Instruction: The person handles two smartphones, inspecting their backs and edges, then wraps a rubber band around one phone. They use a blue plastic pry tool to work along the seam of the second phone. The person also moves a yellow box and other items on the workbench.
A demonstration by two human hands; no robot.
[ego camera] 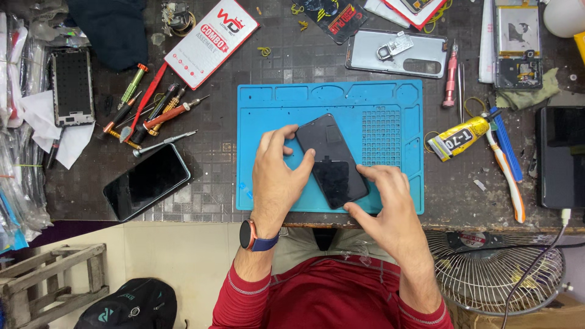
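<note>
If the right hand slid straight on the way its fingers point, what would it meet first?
The right hand points up-left, and its fingers already touch the dark phone on the blue mat; beyond that, probably the left hand.

dark workbench (304, 58), blue mat (268, 97), screwdrivers (155, 116)

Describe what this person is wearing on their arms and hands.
Both hands are bare, no gloves. The left hand has a round watch with a dark blue strap at the wrist. The right hand wears nothing. Red long sleeves are pushed up both forearms.
</note>
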